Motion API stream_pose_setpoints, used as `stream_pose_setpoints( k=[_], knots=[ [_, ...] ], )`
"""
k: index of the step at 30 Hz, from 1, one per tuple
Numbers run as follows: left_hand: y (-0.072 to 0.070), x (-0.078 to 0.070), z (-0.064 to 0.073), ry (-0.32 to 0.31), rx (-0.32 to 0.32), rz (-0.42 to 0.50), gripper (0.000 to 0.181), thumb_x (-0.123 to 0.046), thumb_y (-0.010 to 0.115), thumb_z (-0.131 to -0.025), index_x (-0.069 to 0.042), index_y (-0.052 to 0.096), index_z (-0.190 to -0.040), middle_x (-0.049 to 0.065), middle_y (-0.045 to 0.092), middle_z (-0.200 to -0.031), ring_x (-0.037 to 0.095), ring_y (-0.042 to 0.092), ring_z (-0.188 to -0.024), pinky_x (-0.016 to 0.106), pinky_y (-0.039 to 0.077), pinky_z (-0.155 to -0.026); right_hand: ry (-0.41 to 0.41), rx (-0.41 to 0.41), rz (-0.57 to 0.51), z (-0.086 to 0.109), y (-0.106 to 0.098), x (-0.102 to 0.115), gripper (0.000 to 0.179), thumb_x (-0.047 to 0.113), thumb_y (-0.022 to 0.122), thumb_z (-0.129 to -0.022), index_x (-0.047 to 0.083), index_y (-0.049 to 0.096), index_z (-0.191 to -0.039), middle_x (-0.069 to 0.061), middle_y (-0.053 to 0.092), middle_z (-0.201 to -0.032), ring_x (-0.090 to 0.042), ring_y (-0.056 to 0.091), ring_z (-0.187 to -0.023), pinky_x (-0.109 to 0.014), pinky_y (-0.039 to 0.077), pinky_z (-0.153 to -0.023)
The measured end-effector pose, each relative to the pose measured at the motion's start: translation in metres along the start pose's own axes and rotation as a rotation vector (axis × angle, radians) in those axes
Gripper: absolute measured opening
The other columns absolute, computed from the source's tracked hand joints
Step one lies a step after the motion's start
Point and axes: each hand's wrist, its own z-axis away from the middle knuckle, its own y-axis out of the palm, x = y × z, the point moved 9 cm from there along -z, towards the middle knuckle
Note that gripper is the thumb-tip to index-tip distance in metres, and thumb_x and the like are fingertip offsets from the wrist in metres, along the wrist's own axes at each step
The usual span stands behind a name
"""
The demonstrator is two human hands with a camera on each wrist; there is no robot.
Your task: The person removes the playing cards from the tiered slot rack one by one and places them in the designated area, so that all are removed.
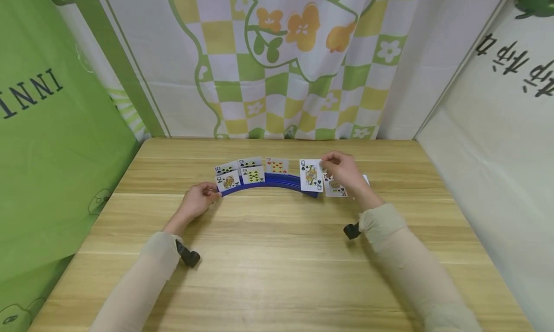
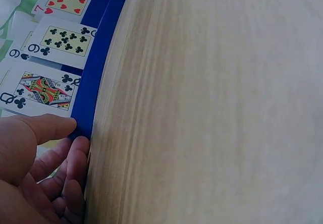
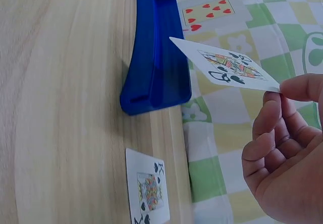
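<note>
A curved blue card holder (image 1: 283, 180) stands toward the back of the table. My left hand (image 1: 197, 200) grips its left end between thumb and fingers, beside the queen of clubs (image 2: 45, 90). Between right thumb and fingertips, my right hand (image 1: 345, 172) pinches the queen of spades (image 1: 311, 175) by its edge. That card is raised, tilted in the right wrist view, and overlaps the holder's right end in the head view. In the holder stand the nine of clubs (image 1: 253, 174), a ten (image 1: 226, 168), another nine (image 1: 250, 162) and the seven of hearts (image 1: 277, 166).
A king of spades (image 3: 150, 188) lies on the wooden table (image 1: 268, 255) just right of the holder. Another card (image 1: 366, 179) shows partly behind my right forearm. A patterned curtain (image 1: 298, 106) hangs along the table's back edge.
</note>
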Motion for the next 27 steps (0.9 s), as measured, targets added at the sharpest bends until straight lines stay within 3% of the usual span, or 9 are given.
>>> stream_pose_setpoints(
  k=[5, 14, 27],
  knots=[
    [0.001, 0.001, -0.001, 0.000, 0.001, 0.001, 0.037, -0.023, 0.067, -0.094, -0.001, 0.062, -0.124, 0.017, 0.069, -0.108, 0.020, 0.062, -0.084, 0.025, 0.049, -0.065, -0.006, -0.029, 0.019, 0.002, -0.009, 0.001, 0.026, 0.019, 0.057, -0.099, 0.001, 0.061, -0.117, -0.011, 0.065, -0.101, -0.014, 0.056, -0.076, -0.023, 0.047, -0.064],
    [0.001, 0.001, -0.001, 0.000, 0.002, -0.001, 0.038, -0.023, 0.067, -0.094, -0.001, 0.062, -0.124, 0.017, 0.069, -0.107, 0.021, 0.062, -0.084, 0.027, 0.049, -0.066, -0.005, -0.073, 0.034, 0.000, -0.024, -0.008, 0.025, 0.017, 0.056, -0.099, 0.000, 0.062, -0.116, -0.002, 0.063, -0.091, -0.021, 0.059, -0.077, -0.023, 0.046, -0.060],
    [0.001, 0.001, 0.000, 0.003, -0.011, 0.014, 0.036, -0.022, 0.067, -0.094, -0.001, 0.063, -0.123, 0.018, 0.070, -0.107, 0.018, 0.062, -0.080, 0.025, 0.049, -0.064, 0.027, -0.109, 0.019, 0.003, -0.051, -0.020, 0.030, 0.017, 0.057, -0.099, -0.003, 0.059, -0.121, 0.000, 0.064, -0.093, -0.009, 0.059, -0.073, -0.020, 0.047, -0.061]
  ],
)
